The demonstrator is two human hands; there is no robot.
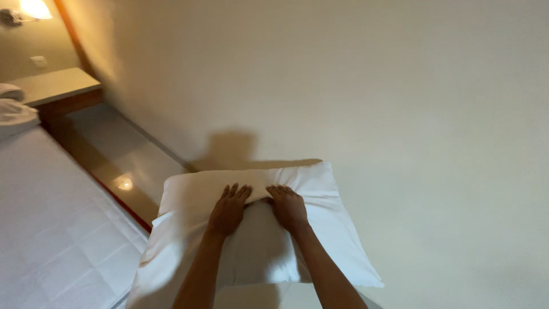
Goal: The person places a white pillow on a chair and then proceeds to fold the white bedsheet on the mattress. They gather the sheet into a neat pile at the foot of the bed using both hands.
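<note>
A white pillow [257, 252] is held up in front of a cream wall, low in the head view. My left hand [229, 209] lies flat on its upper middle, fingers together and pointing up. Just to the right, my right hand [287, 207] presses into the same area, fingers curled into the fabric. Between the two hands the pillow top is dented and creased. Both forearms reach up from the bottom edge.
A bed with a white quilted cover [51, 229] fills the lower left. Beside it runs a glossy floor strip [123, 157]. A bedside table [54, 86] stands at the far left under a lit wall lamp [34, 8]. The cream wall [372, 86] fills the right.
</note>
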